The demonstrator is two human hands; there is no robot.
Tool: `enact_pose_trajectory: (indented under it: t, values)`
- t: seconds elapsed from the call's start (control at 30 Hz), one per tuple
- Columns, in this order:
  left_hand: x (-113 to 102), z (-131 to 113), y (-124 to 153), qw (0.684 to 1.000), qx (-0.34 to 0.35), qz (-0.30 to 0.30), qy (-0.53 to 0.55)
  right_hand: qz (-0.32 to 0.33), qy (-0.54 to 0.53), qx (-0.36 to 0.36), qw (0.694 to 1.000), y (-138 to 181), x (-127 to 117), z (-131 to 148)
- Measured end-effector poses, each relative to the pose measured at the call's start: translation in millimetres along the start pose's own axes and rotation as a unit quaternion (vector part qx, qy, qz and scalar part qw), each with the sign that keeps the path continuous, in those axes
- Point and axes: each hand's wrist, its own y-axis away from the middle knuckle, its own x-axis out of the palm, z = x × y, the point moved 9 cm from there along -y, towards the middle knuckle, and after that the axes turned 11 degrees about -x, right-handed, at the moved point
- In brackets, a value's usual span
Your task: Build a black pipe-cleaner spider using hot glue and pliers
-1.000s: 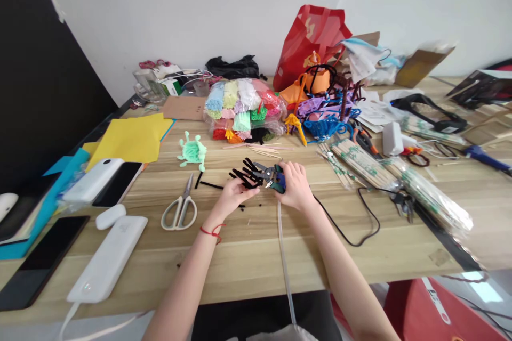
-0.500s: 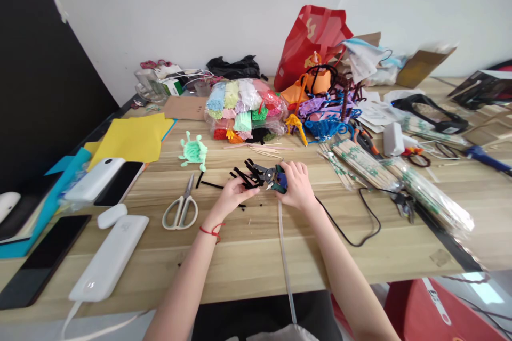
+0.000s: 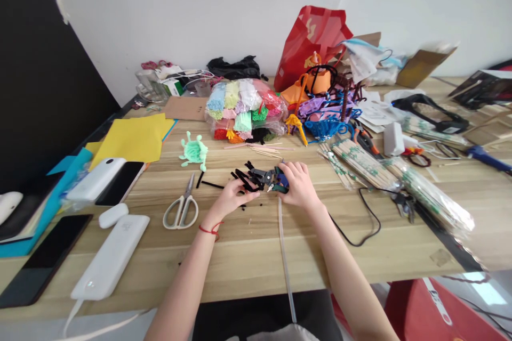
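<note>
My left hand (image 3: 232,197) is closed on a black pipe-cleaner figure (image 3: 246,180) with several bent prongs, held just above the table. In my right hand (image 3: 298,184) is a pair of pliers (image 3: 270,176) with dark green and blue handles; its jaws reach in among the black stems. Whether the jaws bite on a stem I cannot tell. Cut black pipe-cleaner pieces (image 3: 212,184) lie left of my left hand. Farther left are white-handled scissors (image 3: 181,210), blades pointing away, and a mint-green pipe-cleaner figure (image 3: 194,152).
Bagged coloured pipe cleaners (image 3: 244,109) lie at the back, beside a heap of finished shapes (image 3: 324,112) and a red bag (image 3: 308,42). Wrapped wooden sticks (image 3: 364,162) are on the right. Phones, a white power bank (image 3: 112,256) and yellow sheets (image 3: 128,141) occupy the left.
The pliers' jaws have shifted slightly left, farther in among the black stems. My left hand and the black figure have turned a little; both hands keep their hold.
</note>
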Motion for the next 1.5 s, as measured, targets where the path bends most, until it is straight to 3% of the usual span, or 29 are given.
enact_pose_trajectory:
  t: [0.8, 1.5]
  values:
    - [-4.1, 8.3, -1.9, 1.000, -0.015, -0.013, 0.000, -0.025, 0.022, 0.006, 0.999, 3.2, -4.3, 0.2]
    - [0.7, 1.2, -0.3, 0.999, 0.015, 0.019, -0.036, -0.044, 0.045, -0.012, 0.998, 0.4, -7.9, 7.8]
